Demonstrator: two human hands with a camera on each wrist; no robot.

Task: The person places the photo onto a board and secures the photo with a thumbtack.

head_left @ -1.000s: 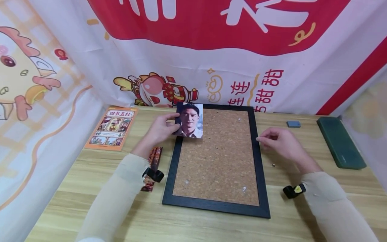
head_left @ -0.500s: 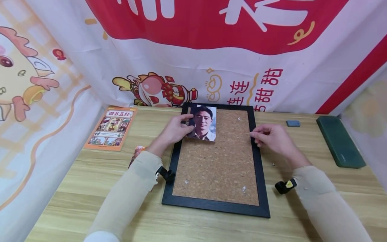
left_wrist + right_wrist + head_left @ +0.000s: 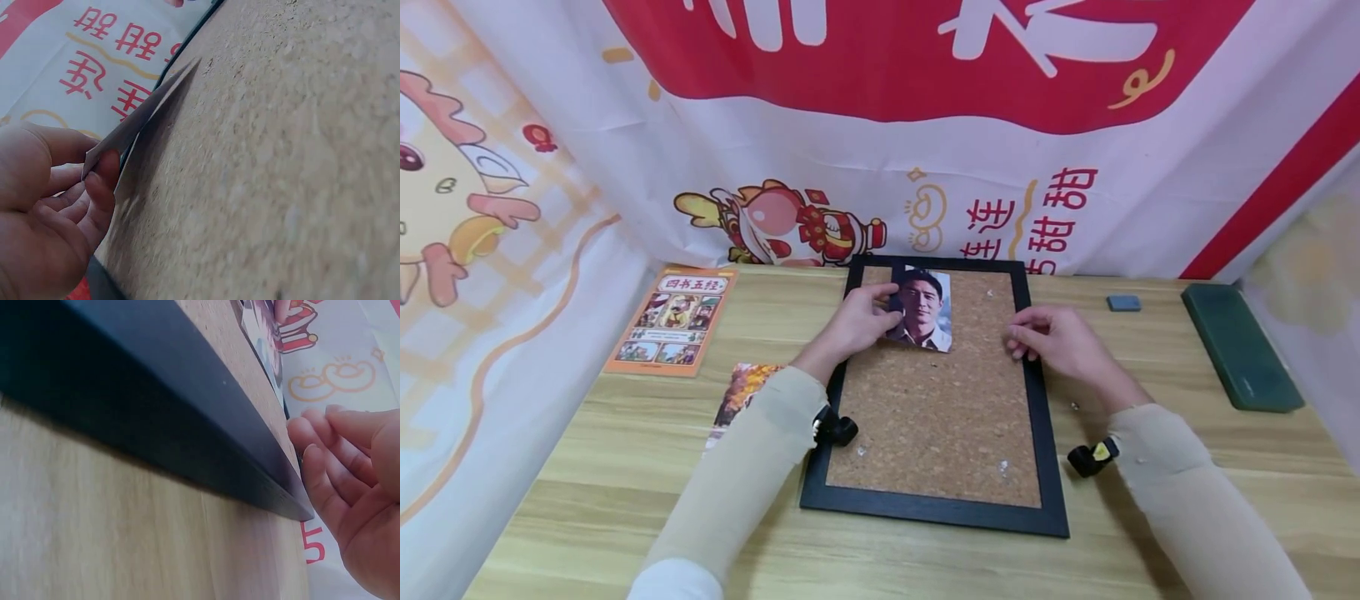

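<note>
While the left hand (image 3: 850,323) pinched the portrait photo (image 3: 923,309) by its left edge over the cork board's (image 3: 940,400) upper part, the right hand (image 3: 1060,343) hovered at the board's black right frame, fingers loosely curled; any small item pinched could not be made out.

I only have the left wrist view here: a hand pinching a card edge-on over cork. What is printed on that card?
Observer: In the head view the photo is a portrait print, held by the left hand over the top of the cork board.
Operator: Where is the other hand?
Observer: The right hand lies over the board's right frame edge, fingers curled; whether it holds anything I cannot tell.
Operator: Anything else on the table?
Observer: An orange booklet lies left of the board, and a dark green case lies far right.
</note>
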